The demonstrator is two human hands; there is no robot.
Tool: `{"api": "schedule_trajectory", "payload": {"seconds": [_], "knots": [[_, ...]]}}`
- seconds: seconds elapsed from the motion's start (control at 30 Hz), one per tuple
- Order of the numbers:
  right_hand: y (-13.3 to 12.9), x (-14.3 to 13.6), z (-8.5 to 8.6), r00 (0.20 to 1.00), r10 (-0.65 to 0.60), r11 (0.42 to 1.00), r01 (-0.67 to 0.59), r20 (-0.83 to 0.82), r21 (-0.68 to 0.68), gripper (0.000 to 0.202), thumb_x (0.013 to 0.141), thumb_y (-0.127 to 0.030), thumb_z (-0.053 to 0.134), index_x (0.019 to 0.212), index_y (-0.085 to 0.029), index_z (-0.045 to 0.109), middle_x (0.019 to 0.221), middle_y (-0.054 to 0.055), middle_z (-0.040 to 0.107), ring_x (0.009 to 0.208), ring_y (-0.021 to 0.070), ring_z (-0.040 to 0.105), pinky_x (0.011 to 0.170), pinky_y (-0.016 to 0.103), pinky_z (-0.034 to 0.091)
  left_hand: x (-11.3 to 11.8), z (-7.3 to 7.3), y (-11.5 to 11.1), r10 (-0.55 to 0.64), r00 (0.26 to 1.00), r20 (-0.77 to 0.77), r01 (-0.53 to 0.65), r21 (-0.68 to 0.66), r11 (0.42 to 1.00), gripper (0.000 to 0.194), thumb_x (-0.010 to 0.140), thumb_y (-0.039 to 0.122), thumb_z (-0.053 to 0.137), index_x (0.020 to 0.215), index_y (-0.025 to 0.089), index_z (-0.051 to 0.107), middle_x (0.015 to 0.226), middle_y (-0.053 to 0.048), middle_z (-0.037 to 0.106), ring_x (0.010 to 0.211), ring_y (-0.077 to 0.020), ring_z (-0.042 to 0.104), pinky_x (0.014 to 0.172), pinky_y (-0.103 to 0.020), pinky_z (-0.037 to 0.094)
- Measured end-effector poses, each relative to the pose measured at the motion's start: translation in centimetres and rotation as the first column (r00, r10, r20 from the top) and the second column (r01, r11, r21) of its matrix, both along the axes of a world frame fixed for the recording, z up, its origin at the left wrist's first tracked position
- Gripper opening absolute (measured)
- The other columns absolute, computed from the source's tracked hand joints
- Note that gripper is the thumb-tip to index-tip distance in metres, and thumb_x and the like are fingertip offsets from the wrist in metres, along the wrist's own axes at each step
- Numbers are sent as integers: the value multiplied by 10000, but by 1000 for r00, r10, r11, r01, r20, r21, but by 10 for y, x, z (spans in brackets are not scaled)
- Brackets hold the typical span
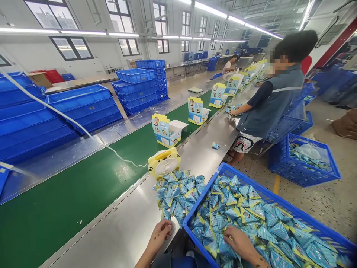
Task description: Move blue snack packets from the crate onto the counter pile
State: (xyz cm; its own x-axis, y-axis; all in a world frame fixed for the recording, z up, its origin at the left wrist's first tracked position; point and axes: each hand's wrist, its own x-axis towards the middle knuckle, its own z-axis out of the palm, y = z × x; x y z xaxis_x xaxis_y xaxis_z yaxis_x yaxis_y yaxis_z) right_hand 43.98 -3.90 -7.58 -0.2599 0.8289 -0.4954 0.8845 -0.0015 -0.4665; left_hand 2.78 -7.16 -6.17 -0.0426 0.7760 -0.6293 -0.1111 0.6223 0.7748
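packets (251, 219) filling the blue crate (312, 223) by the steel bench | right hand (240, 242) digging in, fingers curling round a few | left hand (161, 229) half-closed, pinching one off the bench pile (178, 193) | imo grabbing small bunches is keeping spills down

The scene is viewed from a single head-worn camera, angled forward and down along the steel bench (117, 230), with the hands caught close at the bottom edge and the hall receding beyond.
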Motion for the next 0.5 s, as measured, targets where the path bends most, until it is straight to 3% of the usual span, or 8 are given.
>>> {"api": "schedule_trajectory", "payload": {"seconds": [0.1, 0.23, 0.37, 0.43, 0.5], "knots": [[15, -3, 37, 994, -73, 995, 78, -86, 56, 472, 983, -530, 415, 878, -269, 793, 1100, 101, 769, 1048, 281, 736, 968, 454, 510, 5, 20, 7, -48, 999, -4, 48, 61, 997, 427, 694, 566, 819, 889, 205, 700, 790, 1, 691, 768, -172, 636, 732, -326, 447], [27, -29, 94, 941, -181, 974, 212, -285, 83, 528, 963, -678, 464, 873, -289, 810, 1070, 74, 754, 1050, 264, 707, 1031, 446, 503, 24, 61, 21, -203, 979, -22, 203, 243, 949, 388, 795, 520, 789, 1032, 215, 755, 976, -58, 753, 935, -220, 666, 853, -366, 501], [27, -89, 135, 853, -175, 975, 219, -492, 33, 488, 912, -691, 576, 800, -282, 816, 985, 59, 732, 980, 250, 687, 970, 433, 505, 61, 87, 34, -424, 905, 34, 388, 342, 856, 881, 620, 487, 956, 1425, 297, 654, 1507, -128, 622, 1343, -338, 582, 927, -388, 553], [27, -114, 144, 812, -173, 976, 216, -558, 11, 477, 896, -688, 604, 808, -269, 816, 952, 58, 746, 960, 251, 689, 954, 433, 510, 76, 88, 39, -465, 878, 108, 402, 361, 842, 910, 538, 418, 995, 1384, 286, 687, 1427, -113, 654, 1254, -312, 621, 895, -385, 572], [30, -122, 150, 743, -275, 951, 303, -611, -59, 473, 847, -700, 661, 823, -254, 816, 905, 61, 780, 927, 261, 696, 935, 449, 521, 77, 86, 43, -362, 891, 274, 276, 305, 911, 711, 543, 368, 976, 1205, 234, 757, 1127, -59, 711, 947, -216, 682, 761, -350, 580]]}}
